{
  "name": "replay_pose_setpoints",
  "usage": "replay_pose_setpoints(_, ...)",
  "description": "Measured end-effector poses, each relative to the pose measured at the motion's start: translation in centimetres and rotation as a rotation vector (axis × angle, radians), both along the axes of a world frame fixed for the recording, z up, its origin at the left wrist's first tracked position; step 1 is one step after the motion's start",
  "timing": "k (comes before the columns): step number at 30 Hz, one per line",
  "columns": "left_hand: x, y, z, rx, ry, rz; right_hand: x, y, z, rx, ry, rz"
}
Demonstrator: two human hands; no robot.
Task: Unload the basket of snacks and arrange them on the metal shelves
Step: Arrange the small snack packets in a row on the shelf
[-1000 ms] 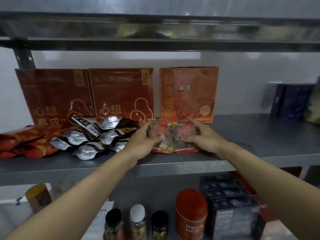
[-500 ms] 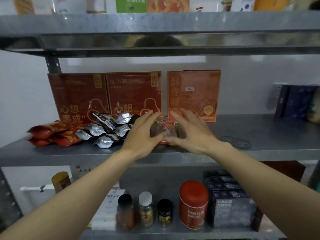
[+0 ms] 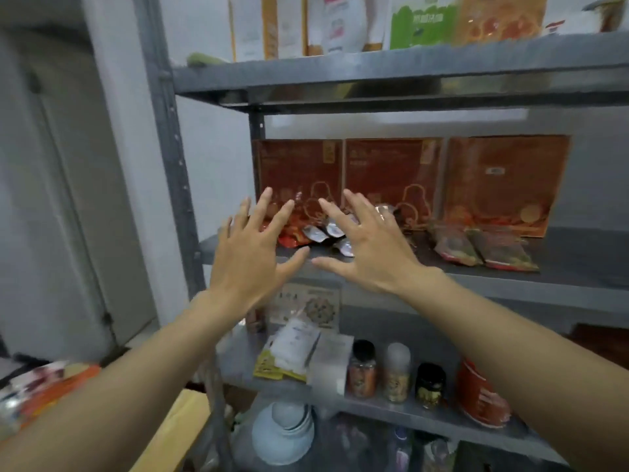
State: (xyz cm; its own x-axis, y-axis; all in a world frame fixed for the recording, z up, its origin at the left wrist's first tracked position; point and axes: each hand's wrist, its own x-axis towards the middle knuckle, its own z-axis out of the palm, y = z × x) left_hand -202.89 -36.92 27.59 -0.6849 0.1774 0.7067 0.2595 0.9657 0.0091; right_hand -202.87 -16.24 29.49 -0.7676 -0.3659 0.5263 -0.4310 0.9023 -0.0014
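— Grey metal shelves (image 3: 578,253) are seen ahead. What is laid on the middle one?

— Two mottled snack packets (image 3: 483,248) with red edges are laid flat, side by side and touching, toward the front. Just behind them an orange box (image 3: 507,185) is stood against the wall, and two dark red boxes (image 3: 391,175) are stood to its left.

— And how are the hands held?

— The left hand (image 3: 248,257) and the right hand (image 3: 371,247) are raised before the shelf's front edge, backs toward the camera, fingers straight and spread. Nothing is gripped by either. The thumb tips are near each other but not touching.

— What is covered by them?

— Silver pouches (image 3: 320,231) and red packets (image 3: 289,236) are partly hidden behind the fingers; whether they are touched cannot be told.

— What is seen lower down?

— Three small jars (image 3: 396,373) are lined up on the lower shelf beside a red tin (image 3: 481,393), with paper packets (image 3: 292,352) to their left. A blurred heap of colourful packets (image 3: 41,390) is seen at the lower left; what it is held in cannot be made out.
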Motion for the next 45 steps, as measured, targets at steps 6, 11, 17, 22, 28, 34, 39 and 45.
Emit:
replay_pose_setpoints(6, 6.0, -15.3, -2.5, 0.021, -0.039, 0.195, 2.0, -15.7, -2.6, -0.018, -0.044, 0.248)
replay_pose_setpoints(11, 11.3, -26.7, -5.2, 0.087, -0.07, 0.379, 2.8, -27.3, -5.0, 0.003, -0.124, 0.42)
replay_pose_setpoints(17, 15.5, -37.5, -9.4, 0.141, -0.141, 0.606, 2.5, -40.0, -9.3, 0.067, -0.211, 0.637)
replay_pose_setpoints(22, 15.6, -42.8, -14.1, 0.206, -0.208, 0.7, 0.3, -48.3, -14.0, 0.104, -0.322, 0.764)
replay_pose_setpoints(28, 13.9, -47.5, -20.8, 0.307, -0.451, 0.725, -2.6, -56.2, -21.4, 0.248, -0.575, 0.876)
replay_pose_setpoints(34, 12.4, -51.2, -29.0, 0.453, -0.718, 0.667, -4.0, -61.5, -31.1, 0.392, -0.914, 0.775)
replay_pose_setpoints(39, 10.1, -55.2, -36.0, 0.541, -0.885, 0.635, -5.3, -64.2, -37.7, 0.526, -1.048, 0.618)
replay_pose_setpoints(45, 6.8, -59.2, -42.6, 0.506, -1.09, 0.597, -6.8, -65.4, -43.7, 0.684, -1.127, 0.594)
